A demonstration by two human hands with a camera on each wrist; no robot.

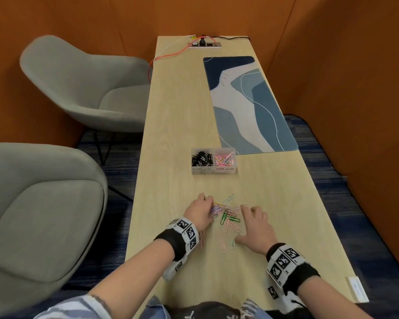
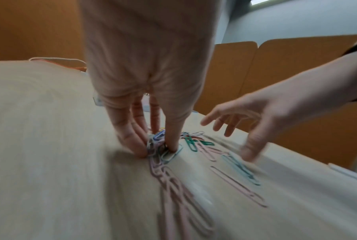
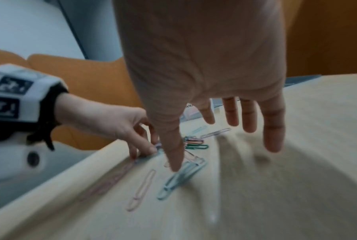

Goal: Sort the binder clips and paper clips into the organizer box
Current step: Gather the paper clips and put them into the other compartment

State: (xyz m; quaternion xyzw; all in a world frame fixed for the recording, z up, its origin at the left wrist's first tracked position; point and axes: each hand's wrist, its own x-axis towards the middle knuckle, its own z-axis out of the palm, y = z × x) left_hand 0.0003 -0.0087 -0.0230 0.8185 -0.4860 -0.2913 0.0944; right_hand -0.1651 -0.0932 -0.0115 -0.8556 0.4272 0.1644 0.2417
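At the near end of the table (image 1: 175,125), our left hand (image 1: 199,214) pinches a small bunch of paper clips (image 2: 156,142) between thumb and fingers, tips down on the wood. Grip state, L: grasping clips. Our right hand (image 1: 256,226) is spread, fingers straight and relaxed, holding nothing; its thumb tip (image 3: 176,162) sits at or just over a pale blue clip (image 3: 179,178), contact not clear because of motion blur. Grip state, R: released.

Between both hands lies the loose pile of paper clips (image 1: 228,215): pink, green, blue, mixed orientation, some overlapping, a few strays nearer our body.

Further out, approx. mid-table, stands the organizer box (image 1: 213,172), two compartments. L compartment, labelled for binder clips, holds black binder clips (image 1: 202,158). R compartment, labelled for paper clips, holds coloured paper clips (image 1: 225,159). Behind it, a blue patterned desk mat (image 1: 247,104).

Progress, est.: no binder clips visible on the table, so that half looks done. Paper clips are partly boxed; the pile plus strays remain. We judge the task well advanced, w/ several more pick-and-drop trips left to the R compartment.
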